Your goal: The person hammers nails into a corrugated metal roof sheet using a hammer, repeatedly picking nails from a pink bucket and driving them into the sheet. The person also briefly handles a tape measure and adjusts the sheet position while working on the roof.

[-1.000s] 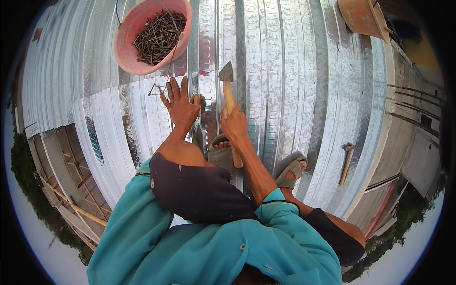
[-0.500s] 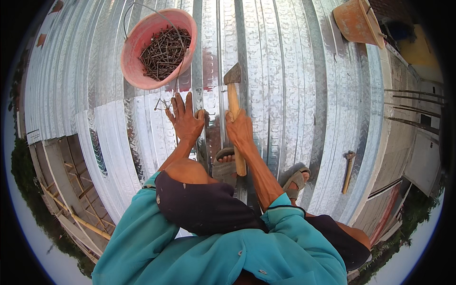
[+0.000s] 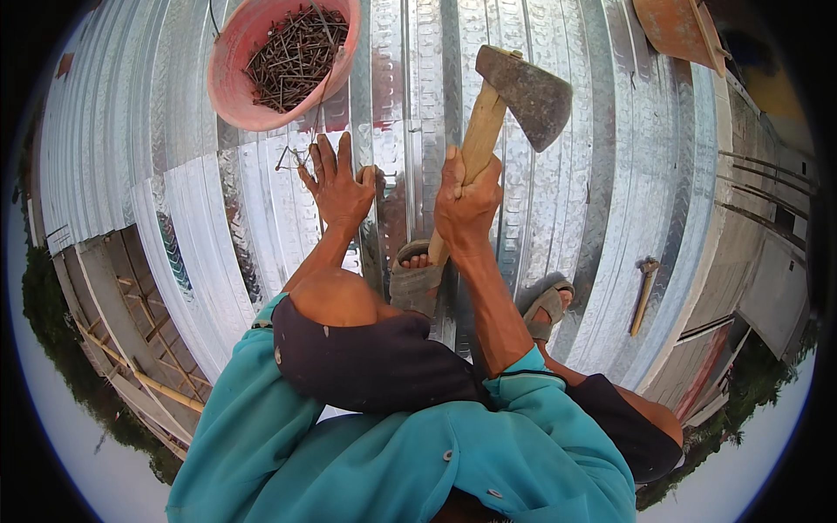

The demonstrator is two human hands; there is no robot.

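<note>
My right hand (image 3: 468,202) is wrapped round the wooden handle of a hatchet (image 3: 534,96), whose dark metal head is raised and turned flat toward the right. Spread on the ridged metal sheeting (image 3: 545,200), my left hand (image 3: 343,192) has its fingers stretched forward and holds nothing that I can see. Just beyond its fingertips lies a bent piece of wire (image 3: 292,159). Ahead and to the left stands a pink bucket (image 3: 228,83) with a wire handle. Many loose nails (image 3: 295,57) fill its bottom.
A hammer (image 3: 644,296) with a wooden handle lies on the sheeting at the right. An orange bucket (image 3: 671,30) stands at the far right. Along the left edge, the sheeting ends above an open structure with bamboo poles (image 3: 161,390). My sandalled feet (image 3: 413,277) rest on the metal.
My right hand has lifted the hatchet, and its head has swung up and to the right. My left hand stays spread on the sheeting. The view has shifted slightly.
</note>
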